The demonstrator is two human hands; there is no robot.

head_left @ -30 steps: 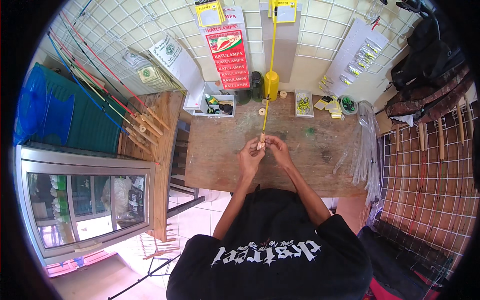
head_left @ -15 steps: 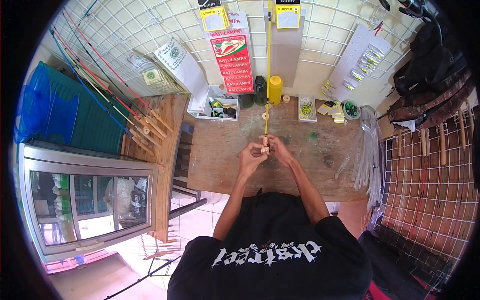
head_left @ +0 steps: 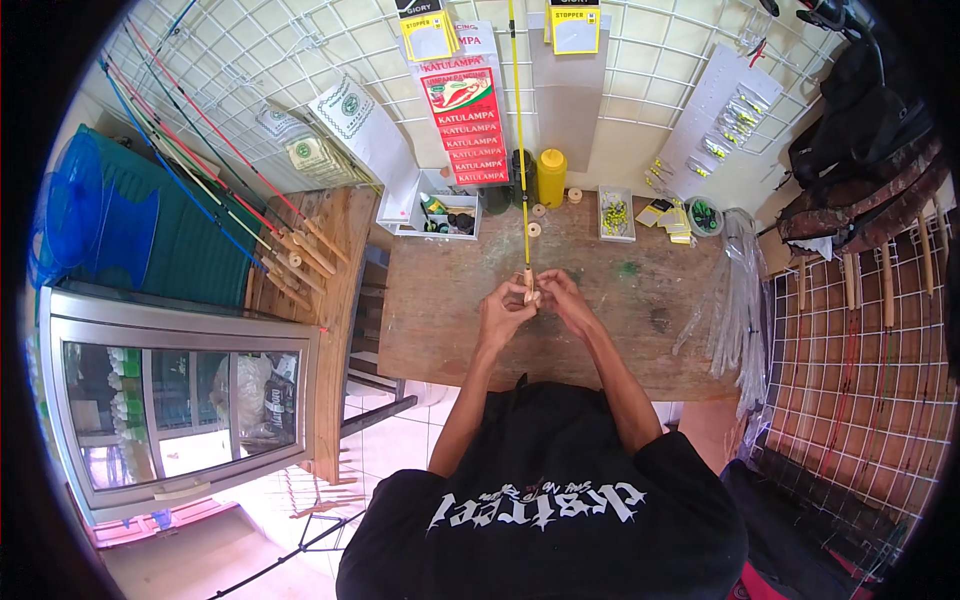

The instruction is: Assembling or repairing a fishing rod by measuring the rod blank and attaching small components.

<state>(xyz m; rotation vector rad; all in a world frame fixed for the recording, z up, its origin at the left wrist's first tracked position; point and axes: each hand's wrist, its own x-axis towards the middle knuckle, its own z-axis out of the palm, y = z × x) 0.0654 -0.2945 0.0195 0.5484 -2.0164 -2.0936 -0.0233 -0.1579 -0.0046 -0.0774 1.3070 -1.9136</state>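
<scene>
A thin yellow fishing rod (head_left: 520,150) rises from my hands past the far edge of the table, with its short wooden handle (head_left: 529,277) nearest me. My left hand (head_left: 503,318) is closed around the lower part of that handle. Just right of the handle, my right hand (head_left: 566,298) has its fingertips pinched together. Whatever those fingers hold is too small to make out. A pale wooden piece shows at the handle's lower end, partly hidden by my fingers.
On the wooden table (head_left: 450,310) stand a yellow bottle (head_left: 552,178), a dark bottle, small wooden rings (head_left: 534,230), a white tray (head_left: 616,215) of small yellow-green pieces and a white box (head_left: 440,235). Clear plastic sleeves (head_left: 738,300) hang at right. More rods (head_left: 215,205) lean left.
The rod's upper part has swung to the left. My right hand has drawn slightly right, away from the handle, while my left hand keeps its grip.
</scene>
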